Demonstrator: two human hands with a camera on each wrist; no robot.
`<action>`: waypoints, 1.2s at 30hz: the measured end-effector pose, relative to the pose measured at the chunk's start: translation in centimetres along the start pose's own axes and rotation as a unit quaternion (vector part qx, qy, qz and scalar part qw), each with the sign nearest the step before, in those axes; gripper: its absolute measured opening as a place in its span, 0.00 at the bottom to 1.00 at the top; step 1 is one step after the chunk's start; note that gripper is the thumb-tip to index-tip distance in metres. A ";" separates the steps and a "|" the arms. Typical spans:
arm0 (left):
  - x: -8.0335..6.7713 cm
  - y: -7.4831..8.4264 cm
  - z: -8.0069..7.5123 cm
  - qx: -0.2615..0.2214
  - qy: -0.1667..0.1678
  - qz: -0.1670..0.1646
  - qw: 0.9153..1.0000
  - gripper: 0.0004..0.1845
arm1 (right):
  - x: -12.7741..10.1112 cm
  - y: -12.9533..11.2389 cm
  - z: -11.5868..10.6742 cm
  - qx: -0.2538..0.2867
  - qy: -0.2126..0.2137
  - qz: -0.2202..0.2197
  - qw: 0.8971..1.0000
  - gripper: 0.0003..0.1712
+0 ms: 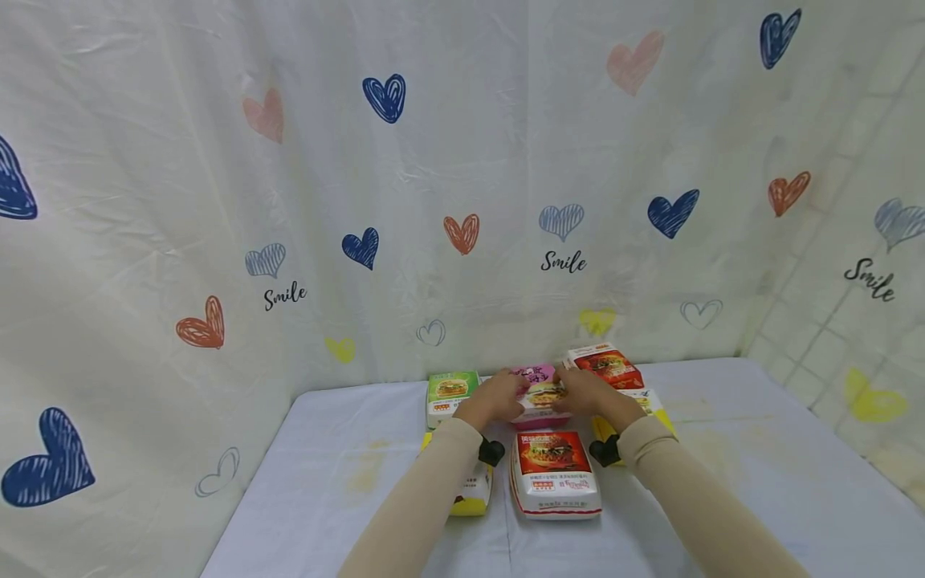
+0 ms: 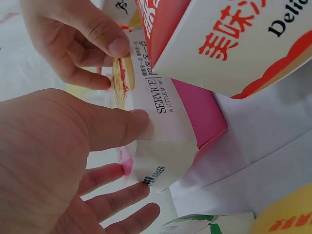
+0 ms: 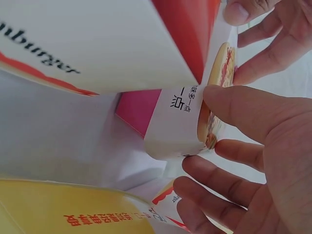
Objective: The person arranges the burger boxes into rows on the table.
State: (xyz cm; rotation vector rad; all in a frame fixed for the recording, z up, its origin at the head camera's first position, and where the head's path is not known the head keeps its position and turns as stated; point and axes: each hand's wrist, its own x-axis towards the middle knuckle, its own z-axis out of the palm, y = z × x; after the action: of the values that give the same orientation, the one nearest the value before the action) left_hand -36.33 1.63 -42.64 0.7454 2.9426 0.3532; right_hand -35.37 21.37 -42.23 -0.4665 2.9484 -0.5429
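Note:
A pink-and-white burger box stands in the middle of the back row, with a burger picture on top. My left hand holds its left side; in the left wrist view the thumb lies on the box's printed white panel, the fingers spread along its end. My right hand holds the right side, thumb at the top edge of the box in the right wrist view and fingers around the corner. Directly in front of it sits a red-and-white burger box, which partly hides it in both wrist views.
A green-and-white box is left of the pink one, with a yellow-and-white box in front, partly under my left forearm. At right, a red box lies behind another yellow box. A heart-printed curtain hangs behind the white-covered table.

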 end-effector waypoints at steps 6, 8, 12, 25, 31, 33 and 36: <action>0.0 -0.2 0.0 -0.012 -0.003 0.003 1.000 0.25 | -0.4 -0.3 -0.2 0.003 0.004 -0.011 1.000 0.26; 0.0 -0.2 0.1 -0.016 -0.003 0.005 1.000 0.25 | -0.5 -0.3 -0.2 0.005 0.004 -0.012 1.000 0.25; 0.0 -0.2 0.0 -0.017 -0.003 0.008 1.000 0.24 | -0.5 -0.3 -0.2 0.010 0.002 -0.009 1.000 0.25; -0.3 0.3 0.0 -0.023 -0.001 -0.006 1.000 0.25 | -0.6 -0.2 -0.1 -0.006 0.009 -0.002 1.000 0.24; -0.4 0.3 -0.1 -0.016 0.006 -0.008 1.000 0.26 | -1.7 0.1 -0.8 -0.027 0.031 -0.027 0.999 0.28; -0.5 0.4 -0.2 -0.015 0.013 -0.004 1.000 0.27 | -2.3 0.4 -1.3 -0.017 0.037 -0.029 0.999 0.29; -1.1 1.1 -0.8 -0.020 0.032 -0.002 0.999 0.28 | -3.5 1.1 -2.2 0.017 0.041 -0.028 0.999 0.28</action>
State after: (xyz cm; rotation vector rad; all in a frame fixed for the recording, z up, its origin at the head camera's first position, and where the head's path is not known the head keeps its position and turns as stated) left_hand -35.01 1.89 -41.59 0.7381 2.9866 0.4411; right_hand -32.70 24.23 -40.43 -0.5371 3.0057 -0.6319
